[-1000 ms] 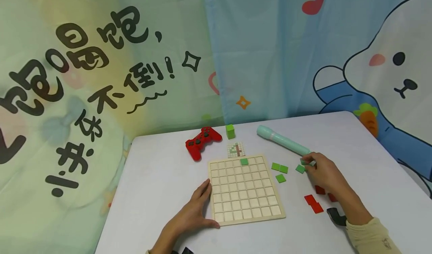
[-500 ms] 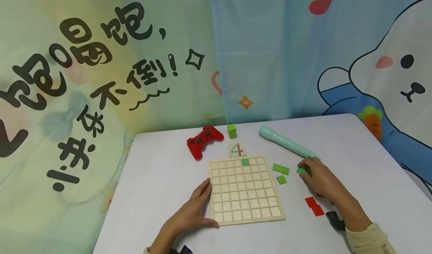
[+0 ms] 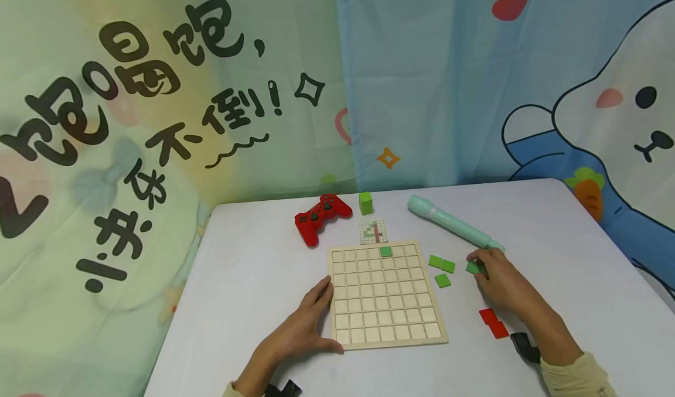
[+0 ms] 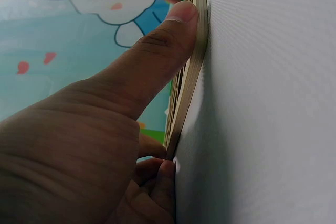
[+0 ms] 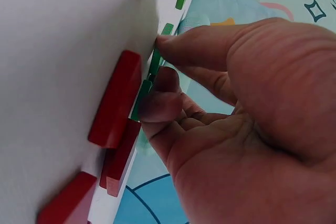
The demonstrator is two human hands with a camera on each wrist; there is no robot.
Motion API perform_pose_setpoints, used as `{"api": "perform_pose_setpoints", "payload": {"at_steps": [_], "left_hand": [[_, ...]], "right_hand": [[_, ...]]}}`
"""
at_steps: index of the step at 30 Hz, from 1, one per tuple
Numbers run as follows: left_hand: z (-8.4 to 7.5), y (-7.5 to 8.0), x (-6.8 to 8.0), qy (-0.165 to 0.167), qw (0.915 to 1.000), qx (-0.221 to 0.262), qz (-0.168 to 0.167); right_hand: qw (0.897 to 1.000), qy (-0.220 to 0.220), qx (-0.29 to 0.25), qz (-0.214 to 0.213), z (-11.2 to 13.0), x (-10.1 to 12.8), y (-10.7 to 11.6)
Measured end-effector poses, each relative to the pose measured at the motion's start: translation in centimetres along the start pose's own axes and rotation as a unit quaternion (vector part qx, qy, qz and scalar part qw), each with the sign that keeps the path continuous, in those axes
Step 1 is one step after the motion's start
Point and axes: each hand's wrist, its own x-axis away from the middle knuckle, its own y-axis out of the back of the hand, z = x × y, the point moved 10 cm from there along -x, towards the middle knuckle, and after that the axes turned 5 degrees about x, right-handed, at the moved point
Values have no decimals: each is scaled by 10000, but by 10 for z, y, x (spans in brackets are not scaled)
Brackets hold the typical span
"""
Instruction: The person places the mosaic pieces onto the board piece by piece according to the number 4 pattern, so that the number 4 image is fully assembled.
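The left hand (image 3: 297, 327) rests at the left side of a wooden grid board (image 3: 442, 337), its thumb against the near left corner. In the left wrist view, the straight thumb (image 4: 152, 51) lies along the board's edge. One green tile (image 3: 387, 251) sits in the top row. To the right of the board, the right hand (image 3: 506, 283) pinches a green tile (image 3: 472, 267) low over the table. The right wrist view has the thumb at a green tile (image 5: 155, 61), with a second green tile (image 5: 140, 100) by the fingers.
Several loose green tiles (image 3: 443, 280) lie right of the board. Red tiles (image 3: 494, 324) lie below the right hand, some hidden by it. Behind the board are a pattern card (image 3: 373, 232), a green cube (image 3: 365, 203), a red game controller (image 3: 323, 216) and a mint-green flashlight (image 3: 456, 225).
The right hand has shifted slightly toward the near side, its thumb and fingers now at the green tile that lay beside it. The left hand and board stay put; the head view has shifted slightly.
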Motion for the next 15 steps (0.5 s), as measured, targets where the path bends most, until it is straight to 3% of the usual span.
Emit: {"api": "perform_pose_setpoints", "payload": {"at_steps": [8,15], "left_hand": [[-1,0,0,-19,10000,9,10],[-1,0,0,-67,10000,-38,-9]], "right_hand": [[9999,12,-63,-84,7,0,7],[9984,500,-279,13,49,-2,20]]}}
